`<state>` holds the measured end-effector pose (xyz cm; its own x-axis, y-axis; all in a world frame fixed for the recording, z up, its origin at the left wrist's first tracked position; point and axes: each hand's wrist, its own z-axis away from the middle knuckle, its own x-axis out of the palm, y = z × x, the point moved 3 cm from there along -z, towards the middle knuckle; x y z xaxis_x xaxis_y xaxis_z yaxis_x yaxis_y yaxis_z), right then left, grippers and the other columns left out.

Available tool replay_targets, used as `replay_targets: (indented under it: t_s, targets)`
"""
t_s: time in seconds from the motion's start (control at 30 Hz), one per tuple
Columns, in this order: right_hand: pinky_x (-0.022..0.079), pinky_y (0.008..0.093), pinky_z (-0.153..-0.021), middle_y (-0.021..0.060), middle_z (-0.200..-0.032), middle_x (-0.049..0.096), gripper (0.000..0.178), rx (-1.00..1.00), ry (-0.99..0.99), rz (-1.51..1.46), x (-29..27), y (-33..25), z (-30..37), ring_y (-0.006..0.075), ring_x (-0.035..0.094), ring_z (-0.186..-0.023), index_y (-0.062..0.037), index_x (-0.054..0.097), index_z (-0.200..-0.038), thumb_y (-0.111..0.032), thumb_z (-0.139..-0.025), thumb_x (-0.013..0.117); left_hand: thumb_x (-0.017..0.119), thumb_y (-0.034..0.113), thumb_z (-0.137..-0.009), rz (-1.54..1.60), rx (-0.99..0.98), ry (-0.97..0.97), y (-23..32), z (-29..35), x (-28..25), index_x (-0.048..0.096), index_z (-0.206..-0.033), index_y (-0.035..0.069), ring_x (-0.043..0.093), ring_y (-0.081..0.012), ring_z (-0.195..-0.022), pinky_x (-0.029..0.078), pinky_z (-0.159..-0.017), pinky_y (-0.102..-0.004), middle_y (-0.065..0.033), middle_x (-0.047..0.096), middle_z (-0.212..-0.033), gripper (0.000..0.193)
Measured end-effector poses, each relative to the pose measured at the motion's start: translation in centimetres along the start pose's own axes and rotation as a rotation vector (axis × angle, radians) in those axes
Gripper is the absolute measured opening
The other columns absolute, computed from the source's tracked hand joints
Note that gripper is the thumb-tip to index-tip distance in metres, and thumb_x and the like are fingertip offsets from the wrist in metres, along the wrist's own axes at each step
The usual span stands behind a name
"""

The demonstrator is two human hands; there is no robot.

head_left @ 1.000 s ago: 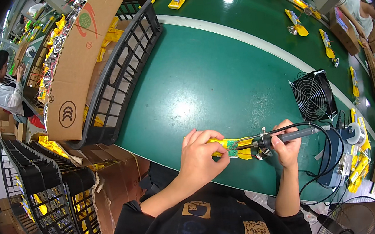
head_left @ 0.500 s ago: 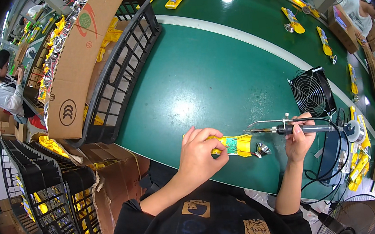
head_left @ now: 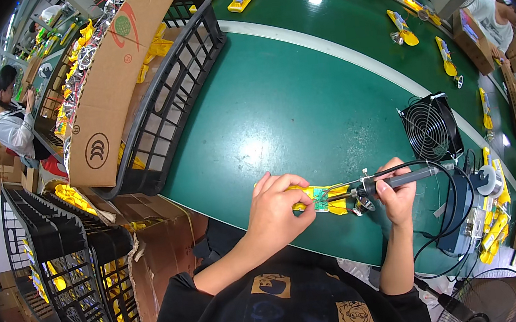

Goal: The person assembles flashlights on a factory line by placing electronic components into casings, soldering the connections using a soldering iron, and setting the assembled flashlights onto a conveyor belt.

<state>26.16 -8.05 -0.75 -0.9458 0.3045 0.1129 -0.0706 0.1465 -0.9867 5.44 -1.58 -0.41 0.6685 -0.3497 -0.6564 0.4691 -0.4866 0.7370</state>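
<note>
On the green table's near edge lies a yellow plastic housing [head_left: 339,206] with a small green circuit board [head_left: 321,199] in it. My left hand [head_left: 279,208] is closed on the housing's left end, its thumb and fingertips close to the board. Thin wires run by the board, and a round silvery lamp reflector [head_left: 364,204] sits at the housing's right end. In my right hand [head_left: 397,192] is a soldering iron [head_left: 405,177] with a thin metal feed tube alongside. Its tip is at the circuit board; whether it touches, I cannot tell.
A black fan [head_left: 429,128] stands right of my work, near a blue soldering station [head_left: 457,217] and a solder wire spool [head_left: 490,181]. At left is a black crate [head_left: 176,100] with cardboard. Beyond the white strip, a green conveyor [head_left: 343,12] carries several yellow housings.
My right hand has brought the soldering iron left and slightly down, so its tip is now at the circuit board. My left hand stays nearly still on the housing.
</note>
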Motion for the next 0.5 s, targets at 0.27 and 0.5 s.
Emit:
replay_targets:
  t_s: [0.27, 0.5]
  targets:
    - [0.035, 0.0198, -0.050, 0.0043, -0.072, 0.046, 0.007, 0.012, -0.006, 0.034, 0.06, 0.14, 0.03, 0.0071, 0.044, -0.056, 0.0007, 0.049, -0.073, 0.000, -0.070, 0.056, 0.067, 0.010, -0.062, -0.010, -0.014, -0.011, 0.07, -0.05, -0.01, 0.061, -0.063, 0.009, 0.056, -0.0188, -0.080, 0.033, -0.093, -0.0459, 0.0012, 0.057, -0.089, 0.007]
    - [0.034, 0.0196, -0.051, 0.0039, -0.071, 0.046, 0.007, 0.014, 0.002, 0.049, 0.19, 0.03, 0.08, 0.0068, 0.043, -0.056, 0.0003, 0.049, -0.072, 0.000, -0.070, 0.056, 0.067, 0.010, -0.062, -0.008, -0.015, -0.016, 0.08, -0.09, -0.07, 0.061, -0.063, 0.009, 0.056, -0.0188, -0.081, 0.033, -0.093, -0.0456, 0.0010, 0.057, -0.089, 0.006]
